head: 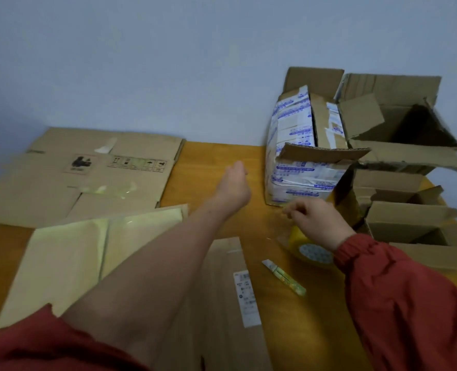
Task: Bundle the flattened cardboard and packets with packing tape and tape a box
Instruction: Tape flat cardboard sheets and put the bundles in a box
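Left hand [234,184] is stretched forward over the bench [321,317], seen from behind the wrist. Its fingers point away from the camera and are hidden, so I cannot tell whether they are spread or curled. Nothing shows in its grasp.

Right hand [317,223] sits directly above the packing tape [313,253], a yellowish roll lying flat on the bench with its printed core facing up. The right fingers [293,210] are curled, tips drawn together and aimed left, apparently pinching the tape's clear free end. A faint glossy film seems to run from roll to fingertips; it is hard to make out.

Key relation: the printed box [299,167] stands just beyond the right hand, flaps up. The flat stock lies the other way, to the left:
- Flattened cardboard [88,180] lies far left by the wall.
- A paler sheet [61,266] lies nearer, beside the left forearm.
- A narrow labelled piece [227,303] lies just left of the roll, long axis running away from the person.

The right hand is nearer the tape and the box, so the left would probably steady the work.

A green cutter [285,277] lies diagonally between the labelled piece and the roll.

The red sleeve [409,303] covers the roll's near right side. Open boxes [409,135] crowd the right edge. No packets can be picked out.
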